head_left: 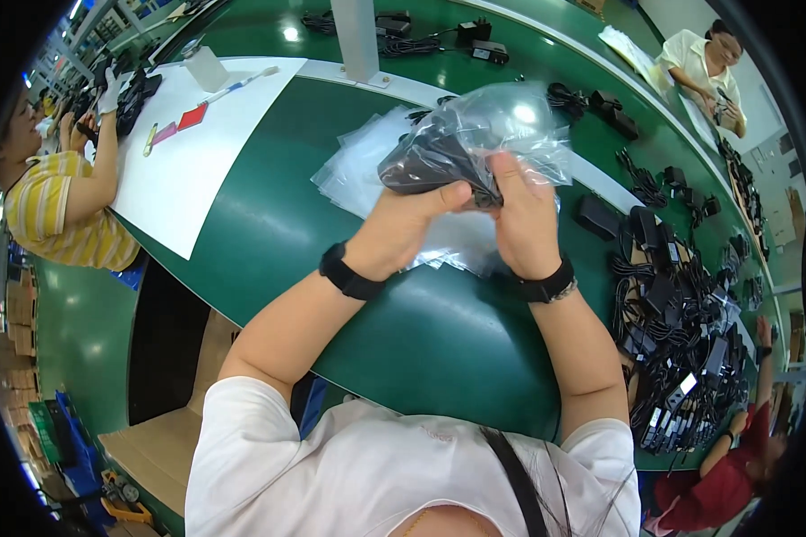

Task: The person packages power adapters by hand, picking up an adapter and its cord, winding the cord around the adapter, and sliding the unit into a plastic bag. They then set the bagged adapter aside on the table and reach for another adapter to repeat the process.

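Note:
Both of my hands are raised over the green table [430, 340], closed around one package. It is a clear plastic bag [535, 112] with a black power adapter [430, 161] inside. My left hand [403, 224] grips the adapter's near end through the film, thumb pointing right. Close beside it, my right hand [526, 215] pinches the bag and its dark contents with the thumb on top. Which way the bag's mouth faces, I cannot tell. A fanned stack of flat clear bags [354, 174] lies beneath, partly covered by my hands.
At right, black adapters and cables [681, 331] lie heaped. More adapters [488, 52] line the belt beyond a metal post [355, 45]. A white sheet [175, 192] at left carries a bottle [204, 67] and a red tag [192, 117]. Co-workers sit left, far right and near right.

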`<state>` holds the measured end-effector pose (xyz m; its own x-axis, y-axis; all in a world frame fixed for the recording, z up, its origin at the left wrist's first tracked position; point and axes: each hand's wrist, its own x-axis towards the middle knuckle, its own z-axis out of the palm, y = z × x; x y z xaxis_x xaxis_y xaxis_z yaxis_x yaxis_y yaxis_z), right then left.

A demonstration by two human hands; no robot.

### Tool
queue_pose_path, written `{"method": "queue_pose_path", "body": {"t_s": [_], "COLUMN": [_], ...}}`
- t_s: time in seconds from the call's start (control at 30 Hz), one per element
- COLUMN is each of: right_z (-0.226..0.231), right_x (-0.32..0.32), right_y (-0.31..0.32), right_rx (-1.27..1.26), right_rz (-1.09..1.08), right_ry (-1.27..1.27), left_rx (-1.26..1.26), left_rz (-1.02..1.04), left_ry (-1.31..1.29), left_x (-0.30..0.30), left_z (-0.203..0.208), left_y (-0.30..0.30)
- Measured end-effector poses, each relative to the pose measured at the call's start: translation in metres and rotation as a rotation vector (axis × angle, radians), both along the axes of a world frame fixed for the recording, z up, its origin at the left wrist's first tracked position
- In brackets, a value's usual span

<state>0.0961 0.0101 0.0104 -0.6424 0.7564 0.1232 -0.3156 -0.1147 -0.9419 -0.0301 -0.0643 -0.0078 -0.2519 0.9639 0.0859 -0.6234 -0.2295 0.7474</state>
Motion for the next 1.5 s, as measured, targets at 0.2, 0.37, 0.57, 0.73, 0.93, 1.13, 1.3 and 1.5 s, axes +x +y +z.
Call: {"method": "queue_pose_path", "body": {"t_s": [0.2, 0.37, 0.57, 0.73, 0.93, 1.13, 1.3, 1.5], "right_z": [-0.003, 0.002, 0.000, -0.003, 0.020, 0.027, 0.025, -0.040], "right_x": [0.005, -0.003, -0.003, 0.001, 0.006, 0.012, 0.055, 0.117], "right_y": [0.002, -0.010, 0.002, -0.006, -0.006, 0.039, 0.176, 0.270], "right_rx": [1.125, 0.589, -0.009, 0.550, 0.345, -0.080, 1.417, 1.254], "right_rz": [-0.460, -0.214, 0.060, -0.028, 0.201, 0.359, -0.268, -0.353], "right_ry": [-0.403, -0.271, -0.208, -0.241, -0.154, -0.308, -1.100, -1.900], "left_rx": [-0.051, -0.065, -0.173, -0.186, -0.138, -0.218, -0.245, -0.105], "left_rz": [0.064, 0.365, 0.180, 0.229, 0.526, 0.369, 0.408, 0.483], "left_ry": [0.491, 0.641, 0.241, 0.347, 0.626, 0.460, 0.383, 0.419], "left_x": [-0.016, -0.018, -0.027, -0.035, -0.028, -0.030, -0.066, -0.062], "left_z": [0.028, 0.012, 0.007, 0.005, 0.008, 0.027, 0.025, 0.022], "left_y": [-0.002, -0.005, -0.003, 0.004, 0.006, 0.006, -0.018, -0.031]}}
